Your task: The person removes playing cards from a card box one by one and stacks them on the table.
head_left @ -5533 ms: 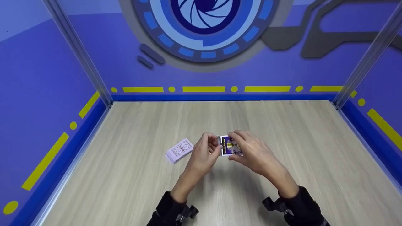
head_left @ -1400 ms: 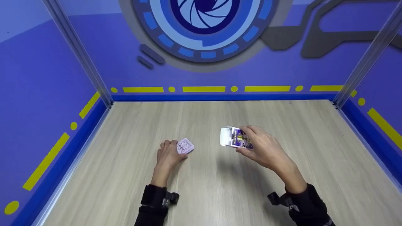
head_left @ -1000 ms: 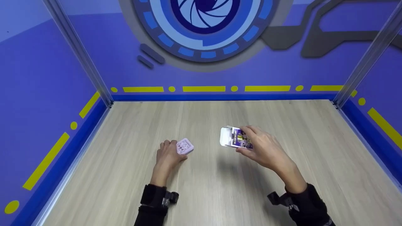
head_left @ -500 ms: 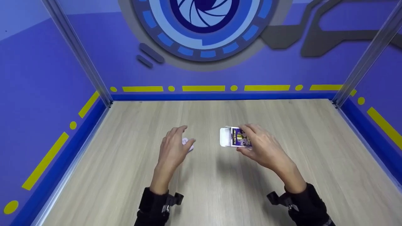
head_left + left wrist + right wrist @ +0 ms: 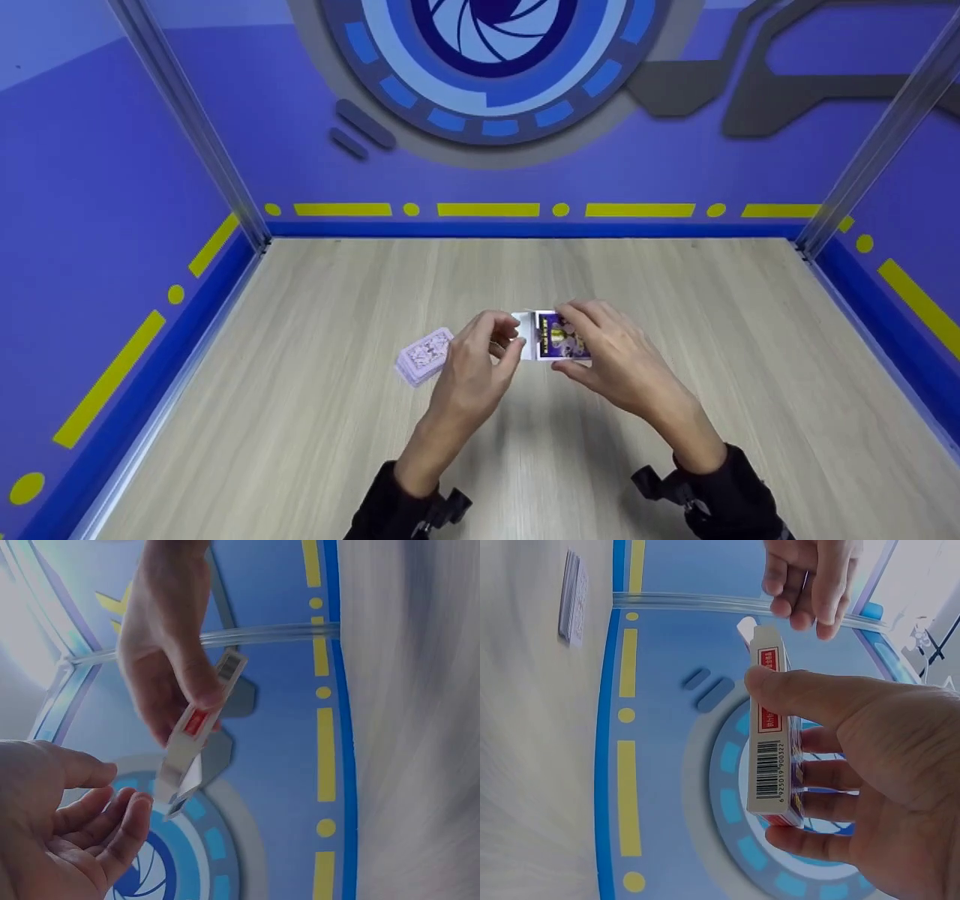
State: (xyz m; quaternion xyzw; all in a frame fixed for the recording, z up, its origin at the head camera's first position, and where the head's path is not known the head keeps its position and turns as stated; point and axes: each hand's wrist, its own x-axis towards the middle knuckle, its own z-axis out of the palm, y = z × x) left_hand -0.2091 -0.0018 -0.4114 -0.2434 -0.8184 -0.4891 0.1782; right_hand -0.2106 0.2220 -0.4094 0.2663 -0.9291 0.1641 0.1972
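Note:
My right hand (image 5: 619, 364) holds a small playing card box (image 5: 555, 335) above the table, thumb on one narrow side and fingers on the other. The box has a purple and yellow front, and its barcode side (image 5: 767, 769) shows in the right wrist view. A white flap (image 5: 526, 346) stands out at its open left end. My left hand (image 5: 472, 367) is beside that end, fingers loosely bent; both wrist views show it apart from the box. A deck of pale purple playing cards (image 5: 425, 356) lies slightly fanned on the table, left of my left hand.
The wood-grain table (image 5: 300, 450) is bounded by a blue printed back wall (image 5: 487, 184) and side walls, with metal posts (image 5: 225, 180) at the corners. Black wrist straps with camera mounts (image 5: 450, 508) sit on both forearms.
My left hand has left the deck, which stays on the table, and moved right to the box's flap end. My right hand keeps holding the box, now slightly farther left.

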